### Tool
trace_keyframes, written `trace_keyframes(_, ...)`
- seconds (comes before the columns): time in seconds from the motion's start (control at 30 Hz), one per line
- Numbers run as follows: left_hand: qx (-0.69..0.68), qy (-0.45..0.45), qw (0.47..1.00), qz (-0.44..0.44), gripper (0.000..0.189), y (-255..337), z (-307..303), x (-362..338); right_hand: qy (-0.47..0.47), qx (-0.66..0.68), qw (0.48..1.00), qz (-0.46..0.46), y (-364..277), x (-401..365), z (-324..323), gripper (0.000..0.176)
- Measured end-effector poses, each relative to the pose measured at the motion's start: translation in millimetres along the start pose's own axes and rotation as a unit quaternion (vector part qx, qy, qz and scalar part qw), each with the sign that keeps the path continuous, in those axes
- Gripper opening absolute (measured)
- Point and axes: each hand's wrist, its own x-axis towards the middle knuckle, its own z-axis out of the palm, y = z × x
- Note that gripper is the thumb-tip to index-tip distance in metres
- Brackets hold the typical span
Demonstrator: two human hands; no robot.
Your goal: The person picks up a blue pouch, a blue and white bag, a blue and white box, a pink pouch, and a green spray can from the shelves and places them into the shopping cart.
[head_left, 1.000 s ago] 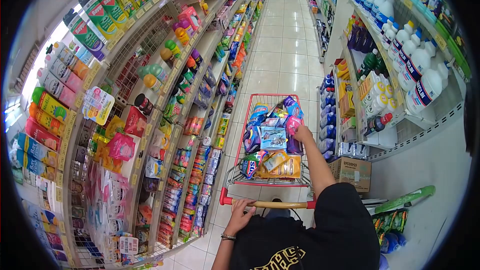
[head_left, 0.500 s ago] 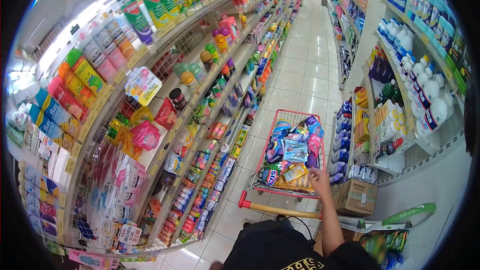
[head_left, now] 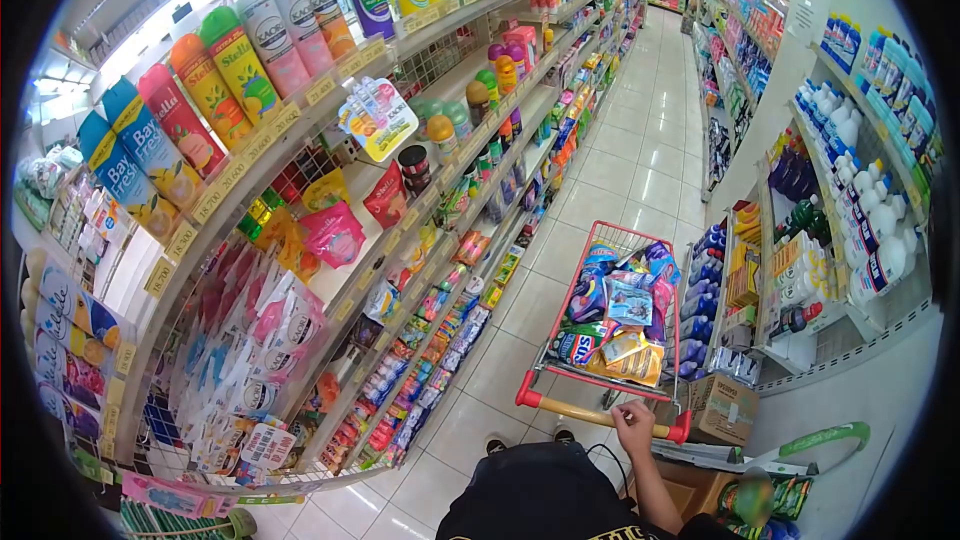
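Observation:
My right hand is closed around the wooden handle bar of a red shopping cart in a shop aisle. The cart holds several packets and pouches, blue, purple and yellow. My left hand is out of sight below the frame. My black shirt fills the bottom middle.
Tall shelves of spray cans, air fresheners and hanging packets line the left. On the right stand shelves of white and blue bottles, with a cardboard box on the floor beside the cart. The tiled aisle floor runs ahead.
My right hand drew back from the goods in the cart and took hold of the handle. My left hand left the handle and dropped out of view. The view swung left and up.

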Motion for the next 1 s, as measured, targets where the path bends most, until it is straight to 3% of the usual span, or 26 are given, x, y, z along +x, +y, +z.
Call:
trace_keyframes(0.1,-0.007,-0.003,1.000,-0.004,0.036,-2.9,-6.5,3.1,0.005,0.010,0.999,0.049,-5.2,4.4,1.7,0.012)
trace_keyframes(0.27,-0.007,-0.008,1.000,-0.013,0.036,-17.7,-14.6,7.0,0.005,-0.009,1.000,0.007,2.8,1.3,7.1,0.015)
trace_keyframes(0.53,-0.019,-0.015,0.999,-0.024,0.037,-31.0,-24.4,13.1,0.002,-0.024,1.000,0.015,-4.5,1.4,6.7,0.016)
trace_keyframes(0.77,-0.022,-0.021,0.999,-0.032,0.037,-44.1,-32.9,17.5,0.000,0.008,0.997,0.071,8.7,1.5,2.1,0.015)
trace_keyframes(1.0,-0.030,-0.023,0.999,-0.034,0.037,-48.2,-40.2,21.1,0.005,-0.143,0.989,0.038,-14.2,3.5,14.5,0.026)
